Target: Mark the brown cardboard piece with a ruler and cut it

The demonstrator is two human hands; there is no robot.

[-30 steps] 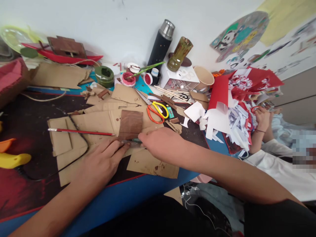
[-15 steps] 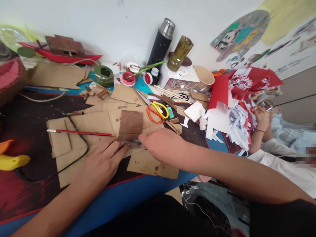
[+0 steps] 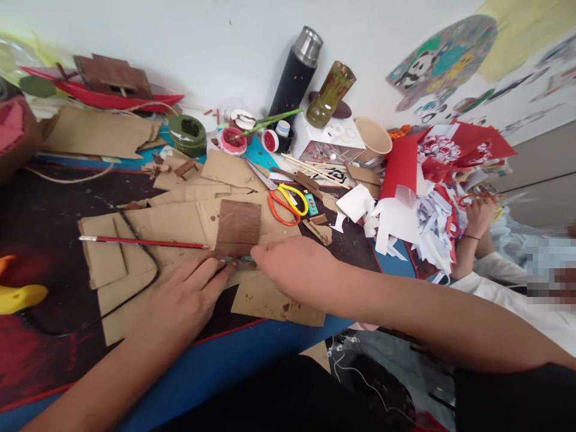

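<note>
A square piece of brown-painted cardboard (image 3: 238,227) lies on larger tan cardboard sheets (image 3: 148,216) in front of me. Along its near edge runs a clear, ruler-like strip (image 3: 245,263), mostly covered by my hands. My left hand (image 3: 191,288) holds this strip at its left end, thumb and fingertips pressed down on it. At the square's near right corner is my right hand (image 3: 294,267), its fingers curled closed; whatever they hold is hidden under them. A red pencil (image 3: 144,242) rests left of the square. Scissors (image 3: 288,201) with yellow and orange handles lie beyond my right hand.
Behind the cardboard stand paint jars (image 3: 186,135), a dark thermos (image 3: 294,72) and a white box (image 3: 328,141). A black cord (image 3: 150,264) crosses the sheets. Paper scraps (image 3: 434,222) pile up at the right, near another person's hand (image 3: 479,216). A glue gun (image 3: 22,298) lies left.
My hands and the brown square keep nearly the same positions. The view has shifted slightly. At the right, the other person's hand and scissors have moved a little.
</note>
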